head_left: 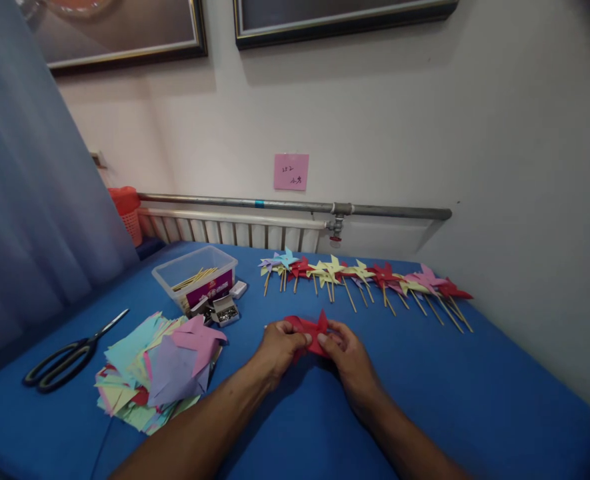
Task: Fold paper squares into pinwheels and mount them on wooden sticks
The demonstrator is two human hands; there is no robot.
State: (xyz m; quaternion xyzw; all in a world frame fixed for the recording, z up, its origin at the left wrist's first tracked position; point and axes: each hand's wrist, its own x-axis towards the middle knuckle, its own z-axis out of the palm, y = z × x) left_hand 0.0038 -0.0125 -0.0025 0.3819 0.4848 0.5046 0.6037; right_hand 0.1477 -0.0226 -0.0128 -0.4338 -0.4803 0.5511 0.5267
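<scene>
Both my hands are on a red paper pinwheel (pixel 311 331) lying near the middle of the blue surface (pixel 475 387), just in front of me. My left hand (pixel 279 347) pinches its left side between thumb and fingertips, and my right hand (pixel 347 355) grips the right side the same way, so each is closed on the paper and neither is free. The folded points stand up a little between my thumbs.

This sheet looks thin and very light, soft enough to crease wherever I press, and I judge it would tear or lose its shape if I pulled the two sides apart hard. The best hold seems to be near the centre where the layers overlap and the paper is stiffest, with only light pressure at the tips.

Beyond it, toward the wall, a row of finished pinwheels (pixel 365 277) on wooden sticks lies side by side in red, yellow, pink and pale blue. To my left sits a loose pile of cut coloured paper (pixel 159 373), with black-handled scissors (pixel 69 353) further left, apart from the pile. Behind the pile is a clear plastic box (pixel 197 273) with sticks inside, and small open boxes of pins (pixel 222 310) just beside it
</scene>
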